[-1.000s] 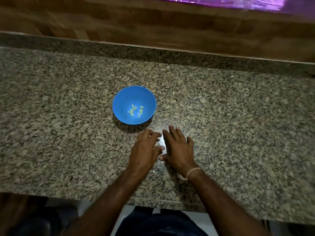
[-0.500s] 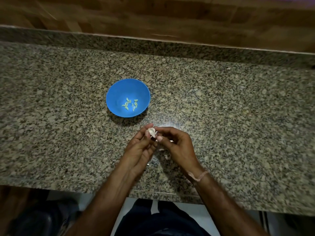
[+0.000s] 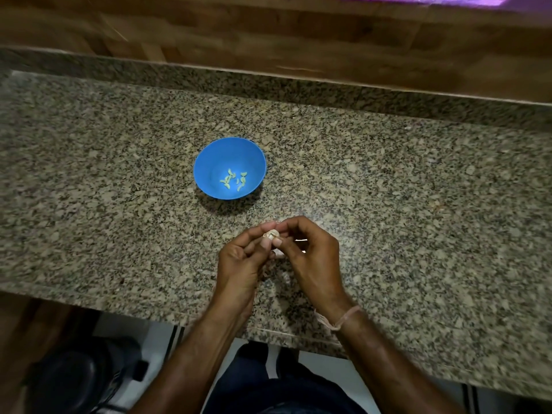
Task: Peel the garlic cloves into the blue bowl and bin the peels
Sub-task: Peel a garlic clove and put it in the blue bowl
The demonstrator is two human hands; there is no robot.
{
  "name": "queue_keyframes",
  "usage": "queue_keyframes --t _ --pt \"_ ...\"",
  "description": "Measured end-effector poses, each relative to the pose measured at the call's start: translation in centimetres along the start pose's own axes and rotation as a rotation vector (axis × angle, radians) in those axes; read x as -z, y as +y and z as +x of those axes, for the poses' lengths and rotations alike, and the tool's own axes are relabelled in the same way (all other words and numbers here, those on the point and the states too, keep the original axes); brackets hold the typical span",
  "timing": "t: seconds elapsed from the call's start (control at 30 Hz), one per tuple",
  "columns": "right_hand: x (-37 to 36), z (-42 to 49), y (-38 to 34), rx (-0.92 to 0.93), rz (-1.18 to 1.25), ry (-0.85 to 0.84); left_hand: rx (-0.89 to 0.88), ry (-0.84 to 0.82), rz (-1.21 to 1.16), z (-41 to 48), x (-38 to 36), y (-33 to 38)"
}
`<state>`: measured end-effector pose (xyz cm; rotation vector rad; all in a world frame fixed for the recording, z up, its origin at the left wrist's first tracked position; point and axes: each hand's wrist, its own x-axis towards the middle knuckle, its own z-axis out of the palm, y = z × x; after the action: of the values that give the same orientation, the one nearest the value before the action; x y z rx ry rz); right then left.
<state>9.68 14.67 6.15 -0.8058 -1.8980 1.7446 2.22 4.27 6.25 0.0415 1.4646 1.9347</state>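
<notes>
A blue bowl (image 3: 206, 165) stands on the granite counter (image 3: 388, 204) with several pale peeled garlic cloves (image 3: 234, 180) in its bottom. In front of the bowl, my left hand (image 3: 242, 264) and my right hand (image 3: 310, 255) meet above the counter. Both pinch one small garlic clove (image 3: 271, 234) with papery white skin between thumbs and fingertips. A bit of pale peel (image 3: 277, 253) shows just below the clove, between my hands.
A wooden wall (image 3: 268, 34) rises behind the counter's raised granite back edge. The counter's front edge runs below my wrists. A dark round object (image 3: 77, 377) sits on the floor at the lower left.
My hands lifted off the counter a second ago and came together on the garlic clove. Since half a second ago they keep pinching it with only small finger shifts.
</notes>
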Motion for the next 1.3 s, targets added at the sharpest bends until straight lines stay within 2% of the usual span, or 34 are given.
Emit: queue_keyframes --t 0.17,0.43,0.63,0.8,0.93,1.3 --pt "0.7 -0.2 0.1 -0.008 0.059 -0.007 -0.055 0.056 0.146 -0.8 -0.3 -0.2" --pt "0.3 -0.5 1.0 -0.043 -0.061 0.035 -0.075 0.131 0.200 -1.4 -1.2 -0.8" --pt "0.6 0.1 2.5 -0.214 0.065 -0.068 -0.071 0.169 0.337 -0.8 -0.6 -1.2" --pt "0.3 1.1 4.0 -0.367 0.037 -0.172 -0.123 0.199 0.571 -0.6 -0.1 -1.6" --pt "-0.3 1.6 5.0 -0.448 0.098 -0.190 -0.149 0.232 0.678 -0.1 0.4 -2.1" --pt "-1.5 1.0 6.6 -0.445 0.126 -0.055 -0.045 0.244 0.621 1.2 1.6 -2.8"
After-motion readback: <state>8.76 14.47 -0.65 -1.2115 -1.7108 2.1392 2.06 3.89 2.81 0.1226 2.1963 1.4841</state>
